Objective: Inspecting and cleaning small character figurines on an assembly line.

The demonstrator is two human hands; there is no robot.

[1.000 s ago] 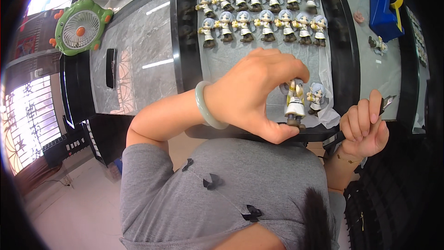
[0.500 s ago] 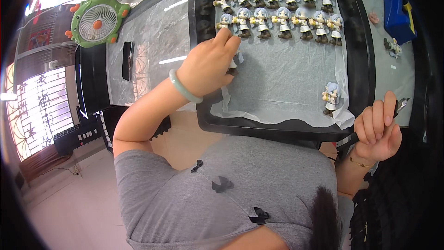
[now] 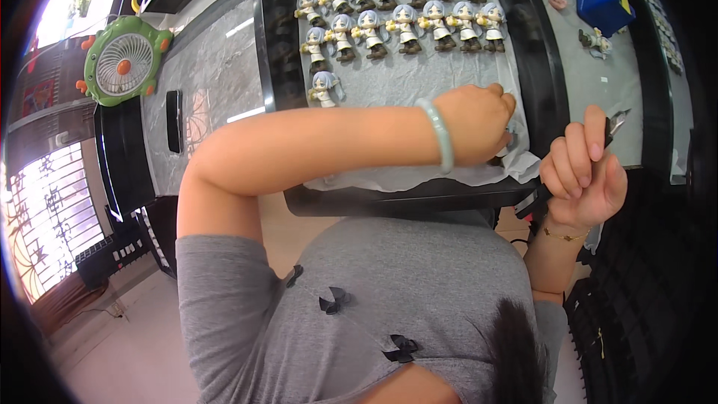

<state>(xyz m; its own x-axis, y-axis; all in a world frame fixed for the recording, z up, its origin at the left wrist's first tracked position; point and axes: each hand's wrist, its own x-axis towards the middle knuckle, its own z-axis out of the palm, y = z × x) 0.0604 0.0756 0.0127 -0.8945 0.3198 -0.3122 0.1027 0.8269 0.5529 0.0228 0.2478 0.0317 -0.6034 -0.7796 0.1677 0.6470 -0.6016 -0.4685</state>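
My left hand [image 3: 479,123] reaches across the black tray [image 3: 419,202] to its near right corner. Its fingers are closed round a small figurine [image 3: 505,148], mostly hidden beneath them. In my right hand [image 3: 580,172], just right of the tray, is a craft knife [image 3: 618,124] with a black handle, its metal blade pointing up and away. White paper [image 3: 404,75] lines the tray. Several figurines with pale hair and white clothes lie on it in rows, and one figurine [image 3: 323,90] lies below the nearest row at the left, partly behind my forearm.
A green fan [image 3: 123,67] stands at the far left, with a black phone [image 3: 174,121] on the marbled table. Right of the tray are a blue tape dispenser [image 3: 598,0], a loose figurine [image 3: 596,43] and a small pink piece [image 3: 558,1]. Another tray [image 3: 662,26] lies at the far right.
My left hand has let go of a figurine at the tray's left and swung right, onto the figurine in the near right corner. My right hand still holds the craft knife. The view has shifted.
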